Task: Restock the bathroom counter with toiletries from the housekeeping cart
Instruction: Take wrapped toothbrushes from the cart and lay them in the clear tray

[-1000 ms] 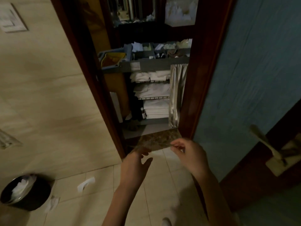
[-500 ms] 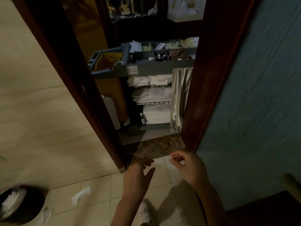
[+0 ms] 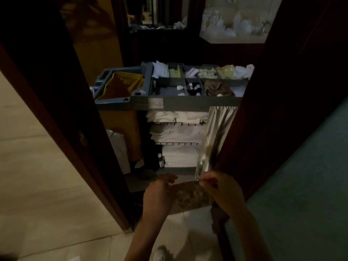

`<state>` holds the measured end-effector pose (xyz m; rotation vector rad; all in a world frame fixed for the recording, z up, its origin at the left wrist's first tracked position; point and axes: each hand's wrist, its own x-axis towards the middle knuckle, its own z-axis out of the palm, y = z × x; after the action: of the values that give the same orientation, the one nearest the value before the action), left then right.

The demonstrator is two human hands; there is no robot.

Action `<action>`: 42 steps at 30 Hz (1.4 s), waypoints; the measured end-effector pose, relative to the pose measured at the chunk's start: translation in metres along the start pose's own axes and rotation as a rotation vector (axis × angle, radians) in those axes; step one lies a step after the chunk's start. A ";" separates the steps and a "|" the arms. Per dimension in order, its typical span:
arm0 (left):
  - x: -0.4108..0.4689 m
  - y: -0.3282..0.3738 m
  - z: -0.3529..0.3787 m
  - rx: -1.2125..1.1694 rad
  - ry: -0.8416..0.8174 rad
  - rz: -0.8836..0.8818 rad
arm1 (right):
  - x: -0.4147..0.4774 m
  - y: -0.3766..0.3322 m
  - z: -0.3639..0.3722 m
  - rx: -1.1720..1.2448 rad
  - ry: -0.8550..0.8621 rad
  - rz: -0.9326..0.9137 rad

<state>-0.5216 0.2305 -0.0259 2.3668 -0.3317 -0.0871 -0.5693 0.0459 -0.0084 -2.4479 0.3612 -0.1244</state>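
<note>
The grey housekeeping cart (image 3: 188, 104) stands just beyond the doorway. Its top tray has compartments with small dark bottles (image 3: 194, 88), white packets (image 3: 160, 70) and pale sachets (image 3: 207, 74). Folded white towels (image 3: 178, 132) fill three wire shelves below. My left hand (image 3: 158, 193) hovers low in front of the cart, fingers relaxed and holding nothing. To its right, my right hand (image 3: 224, 189) has its fingers curled with thumb and forefinger drawn together. The dim light hides whether they pinch anything.
Dark wooden door jambs (image 3: 75, 129) narrow the passage on both sides. A speckled stone threshold (image 3: 188, 199) lies under my hands. A yellow bag (image 3: 120, 85) hangs on the cart's left and a silvery curtain (image 3: 216, 136) on its right. A teal surface (image 3: 310, 185) is at right.
The view has moved closer to the doorway and the cart looms larger. The bin and scraps at lower left have left the view. Both hands stay in front, slightly nearer each other.
</note>
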 end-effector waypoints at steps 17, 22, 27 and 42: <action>0.172 -0.048 -0.015 -0.140 -0.055 -0.088 | 0.176 -0.034 0.043 0.075 -0.039 -0.004; 0.216 -0.051 -0.006 -0.131 -0.063 -0.109 | 0.225 -0.036 0.050 0.116 -0.073 0.058; 0.279 -0.041 -0.012 -0.084 -0.061 -0.097 | 0.295 -0.041 0.047 0.113 -0.033 -0.014; 0.513 0.033 -0.016 -0.083 0.172 0.020 | 0.536 -0.038 -0.015 0.264 -0.010 -0.178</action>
<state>-0.0313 0.0835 0.0242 2.2694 -0.2630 0.1098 -0.0504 -0.0890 0.0263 -2.2140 0.1133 -0.2215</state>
